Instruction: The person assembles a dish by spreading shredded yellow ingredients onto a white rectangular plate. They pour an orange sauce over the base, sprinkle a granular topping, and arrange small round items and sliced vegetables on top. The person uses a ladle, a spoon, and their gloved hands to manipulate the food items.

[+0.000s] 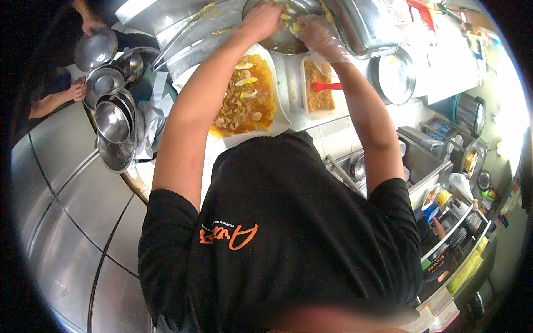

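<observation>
At the top of the head view, a round metal bowl (277, 43) holds pale yellow and white pieces of boiled egg. My bare left hand (264, 22) is over the bowl's left part, fingers bent; what they hold, if anything, is hidden. My right hand (321, 38), in a clear plastic glove, reaches in at the right side, its fingers closed around a piece of egg (297, 26). Below my left forearm sits a white tray (282, 114) of orange-sauced food topped with egg wedges. Beside it, a white container (308, 102) holds golden-brown crumbs (320, 105) and a red-handled utensil (327, 86).
A deep metal pan (363, 25) and a round metal pan (395, 76) stand right of the bowl. At left are stacked metal bowls and strainers (114, 119), with another person's hand (78, 90) touching them. A metal sink (425, 158) and shelves lie at lower right.
</observation>
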### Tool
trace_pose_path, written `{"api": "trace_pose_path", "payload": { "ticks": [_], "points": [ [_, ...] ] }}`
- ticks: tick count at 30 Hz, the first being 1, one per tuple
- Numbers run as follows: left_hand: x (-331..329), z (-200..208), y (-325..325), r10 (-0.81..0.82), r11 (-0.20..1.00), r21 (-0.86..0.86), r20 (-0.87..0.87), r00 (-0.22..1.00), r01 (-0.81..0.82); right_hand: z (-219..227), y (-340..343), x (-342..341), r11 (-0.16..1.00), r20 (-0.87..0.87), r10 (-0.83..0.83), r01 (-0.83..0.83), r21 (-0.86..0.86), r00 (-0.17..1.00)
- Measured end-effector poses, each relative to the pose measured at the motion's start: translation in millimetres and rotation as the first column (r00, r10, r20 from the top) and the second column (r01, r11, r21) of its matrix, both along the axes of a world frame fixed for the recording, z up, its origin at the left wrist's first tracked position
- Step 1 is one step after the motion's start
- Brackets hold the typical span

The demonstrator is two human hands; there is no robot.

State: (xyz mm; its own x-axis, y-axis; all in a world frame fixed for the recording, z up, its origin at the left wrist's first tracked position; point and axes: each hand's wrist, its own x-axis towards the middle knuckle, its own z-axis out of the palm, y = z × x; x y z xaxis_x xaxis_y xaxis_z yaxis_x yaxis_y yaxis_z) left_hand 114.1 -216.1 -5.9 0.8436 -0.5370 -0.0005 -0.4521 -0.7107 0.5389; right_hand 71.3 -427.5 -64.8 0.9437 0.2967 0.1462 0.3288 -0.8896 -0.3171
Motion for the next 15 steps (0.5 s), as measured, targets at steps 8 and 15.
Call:
{"api": "trace_pose_path", "payload": {
  "ticks": [8, 15],
  "points": [
    [-29, 32, 54, 0.154, 0.838, -0.491, -0.208, 0.966, -0.239, 24, 14, -4, 0.995, 0.045, 0.042, -0.046, 0.089, 0.998],
    [-69, 37, 107, 0.292, 0.868, -0.369, -0.166, 0.942, -0.334, 40, 24, -7, 0.996, -0.041, 0.013, -0.01, 0.089, 0.999]
  ]
}}
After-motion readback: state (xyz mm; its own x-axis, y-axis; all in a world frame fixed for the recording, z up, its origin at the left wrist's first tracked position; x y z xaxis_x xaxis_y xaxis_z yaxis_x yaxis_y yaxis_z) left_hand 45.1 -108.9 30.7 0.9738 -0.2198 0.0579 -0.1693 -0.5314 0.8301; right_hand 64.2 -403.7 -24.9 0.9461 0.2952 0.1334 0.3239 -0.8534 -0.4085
